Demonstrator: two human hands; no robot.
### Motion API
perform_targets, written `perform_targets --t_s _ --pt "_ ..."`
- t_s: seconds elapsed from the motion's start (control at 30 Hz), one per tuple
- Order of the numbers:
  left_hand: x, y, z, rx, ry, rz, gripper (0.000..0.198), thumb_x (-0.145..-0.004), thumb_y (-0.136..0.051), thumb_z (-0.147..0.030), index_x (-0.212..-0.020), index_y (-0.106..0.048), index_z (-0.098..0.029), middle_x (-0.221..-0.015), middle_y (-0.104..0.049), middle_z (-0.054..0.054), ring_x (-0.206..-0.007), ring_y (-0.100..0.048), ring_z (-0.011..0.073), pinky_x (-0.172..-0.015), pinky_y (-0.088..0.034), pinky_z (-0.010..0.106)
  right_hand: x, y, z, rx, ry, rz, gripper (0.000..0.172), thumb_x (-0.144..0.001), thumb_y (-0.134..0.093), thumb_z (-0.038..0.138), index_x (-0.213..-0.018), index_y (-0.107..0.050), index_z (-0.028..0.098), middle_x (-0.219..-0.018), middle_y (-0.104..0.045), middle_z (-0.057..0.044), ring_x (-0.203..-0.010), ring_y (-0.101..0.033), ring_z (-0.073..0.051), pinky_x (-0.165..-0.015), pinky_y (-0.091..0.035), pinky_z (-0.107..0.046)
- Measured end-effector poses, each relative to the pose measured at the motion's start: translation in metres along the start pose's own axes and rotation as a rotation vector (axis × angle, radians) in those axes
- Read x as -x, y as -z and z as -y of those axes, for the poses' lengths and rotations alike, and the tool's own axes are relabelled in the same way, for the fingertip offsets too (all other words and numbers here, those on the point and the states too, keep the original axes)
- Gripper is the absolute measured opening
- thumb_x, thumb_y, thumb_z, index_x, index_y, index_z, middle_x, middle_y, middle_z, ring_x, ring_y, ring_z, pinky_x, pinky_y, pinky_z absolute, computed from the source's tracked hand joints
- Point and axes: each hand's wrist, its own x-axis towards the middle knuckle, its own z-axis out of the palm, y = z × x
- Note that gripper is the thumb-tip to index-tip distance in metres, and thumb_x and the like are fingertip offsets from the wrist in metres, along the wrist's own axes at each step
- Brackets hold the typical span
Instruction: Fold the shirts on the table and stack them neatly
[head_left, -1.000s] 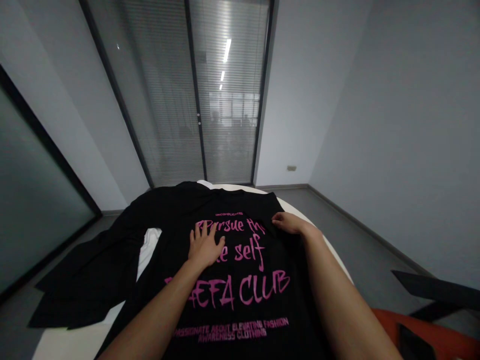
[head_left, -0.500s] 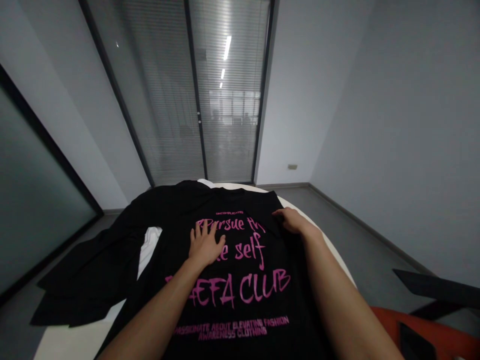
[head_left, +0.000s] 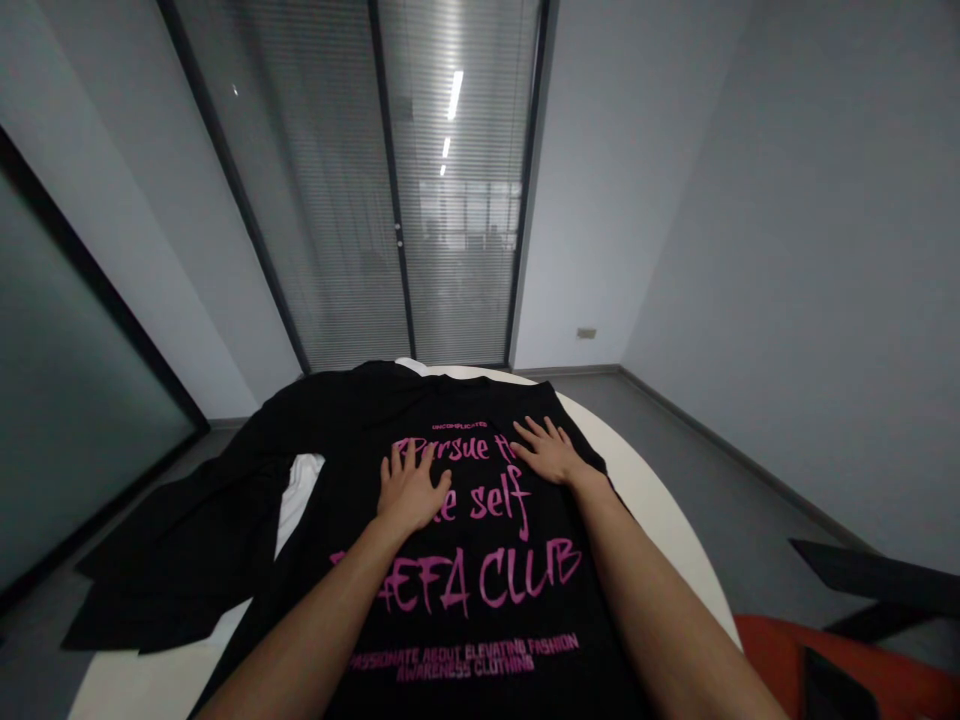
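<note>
A black T-shirt [head_left: 480,400] with pink lettering lies spread over a round pale table [head_left: 664,500], its printed side up. On the left part of the print my left hand [head_left: 411,490] rests flat with its fingers apart. My right hand [head_left: 547,452] lies palm down near the shirt's right edge, fingers spread, covering the end of the top line of large letters. Neither hand holds anything. More black cloth [head_left: 187,530] stretches left and hangs past the table edge; where the pieces divide I cannot tell.
White material [head_left: 298,500] shows between the black folds. An orange chair seat [head_left: 787,660] with a black armrest [head_left: 870,575] stands at the lower right. Beyond the table are a glass partition with blinds [head_left: 457,280] and a grey wall [head_left: 810,230].
My right hand has moved left from the shirt's right edge, uncurled and flattened onto the print. Cloth at that edge now lies folded in, baring more table. My left hand has stayed put.
</note>
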Motion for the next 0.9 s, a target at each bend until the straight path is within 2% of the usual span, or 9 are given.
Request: perform_targets --t_s 0.07,0.17,0.23,0.3,0.4,0.53,0.6,0.77,0.9 --pt "0.0 0.0 0.0 -0.001 -0.002 -0.002 0.071 -0.094 -0.033 -0.062 -0.154 -0.036 -0.024 -0.162 -0.028 0.014 -0.15 -0.018 0.0392 -0.118 -0.018 0.056 -0.001 0.006 -0.002 -0.086 0.001 -0.04 0.062 -0.099 -0.029 0.064 -0.15 -0.044 0.031 -0.162 -0.03 0.0 -0.152 -0.015 -0.032 -0.122 -0.012 -0.054" --pt "0.0 0.001 0.0 0.007 0.002 0.002 0.071 -0.095 -0.032 -0.062 -0.154 -0.035 -0.024 -0.162 -0.027 0.014 -0.15 -0.018 0.0396 -0.119 -0.018 0.056 0.0 0.02 -0.014 -0.198 -0.029 -0.213 0.051 -0.103 -0.029 0.042 -0.141 -0.055 0.021 -0.149 -0.052 -0.006 -0.14 -0.043 -0.023 -0.117 -0.031 -0.038" --pt "0.0 0.001 0.0 0.009 0.002 0.004 0.071 -0.095 -0.032 -0.062 -0.154 -0.035 -0.024 -0.163 -0.027 0.014 -0.15 -0.017 0.0396 -0.119 -0.018 0.055 0.003 0.031 -0.029 -0.179 -0.175 -0.367 0.046 -0.099 -0.036 0.03 -0.136 -0.06 0.017 -0.137 -0.062 -0.01 -0.127 -0.057 -0.022 -0.109 -0.041 -0.034" --pt "0.0 0.001 0.0 0.007 0.003 0.006 0.071 -0.095 -0.032 -0.063 -0.154 -0.035 -0.025 -0.163 -0.027 0.013 -0.15 -0.017 0.0395 -0.119 -0.018 0.055 0.007 0.04 -0.045 -0.122 -0.384 -0.424 0.044 -0.095 -0.044 0.032 -0.129 -0.065 0.015 -0.127 -0.067 -0.015 -0.117 -0.063 -0.028 -0.099 -0.047 -0.037" --pt "-0.001 0.001 0.0 0.011 0.006 0.011 0.072 -0.095 -0.031 -0.064 -0.155 -0.035 -0.025 -0.163 -0.026 0.012 -0.151 -0.016 0.0396 -0.119 -0.018 0.056 0.011 0.046 -0.066 -0.092 -0.521 -0.283 0.045 -0.091 -0.052 0.048 -0.111 -0.074 0.014 -0.11 -0.073 -0.018 -0.102 -0.069 -0.033 -0.083 -0.052 -0.038" --pt "-0.001 0.0 0.001 0.02 0.005 0.013 0.072 -0.095 -0.03 -0.064 -0.155 -0.035 -0.025 -0.163 -0.026 0.012 -0.15 -0.017 0.0398 -0.119 -0.017 0.056 0.01 0.045 -0.076 -0.083 -0.469 -0.155 0.035 -0.091 -0.056 0.044 -0.083 -0.077 0.018 -0.087 -0.076 -0.013 -0.085 -0.072 -0.026 -0.07 -0.05 -0.03" --pt "-0.002 0.0 0.001 0.024 0.003 0.009 0.072 -0.095 -0.03 -0.064 -0.155 -0.035 -0.025 -0.163 -0.027 0.012 -0.15 -0.017 0.0397 -0.119 -0.017 0.056 0.009 0.042 -0.076 -0.064 -0.461 -0.182 0.033 -0.093 -0.054 0.041 -0.086 -0.076 0.018 -0.089 -0.076 -0.013 -0.086 -0.071 -0.025 -0.069 -0.049 -0.029" --pt "-0.003 -0.002 0.003 0.034 -0.002 0.006 0.071 -0.095 -0.031 -0.064 -0.154 -0.036 -0.026 -0.163 -0.027 0.012 -0.15 -0.017 0.0396 -0.119 -0.017 0.056 0.01 0.033 -0.072 -0.02 -0.453 -0.26 0.034 -0.097 -0.047 0.039 -0.115 -0.065 0.016 -0.108 -0.072 -0.016 -0.098 -0.068 -0.025 -0.075 -0.047 -0.03" --pt "-0.004 -0.002 0.003 0.04 -0.001 0.002 0.07 -0.095 -0.031 -0.064 -0.154 -0.036 -0.026 -0.163 -0.027 0.013 -0.151 -0.016 0.0395 -0.119 -0.018 0.055 0.015 0.028 -0.069 -0.014 -0.396 -0.302 0.038 -0.098 -0.045 0.046 -0.121 -0.06 0.019 -0.108 -0.072 -0.014 -0.099 -0.068 -0.026 -0.077 -0.047 -0.032"
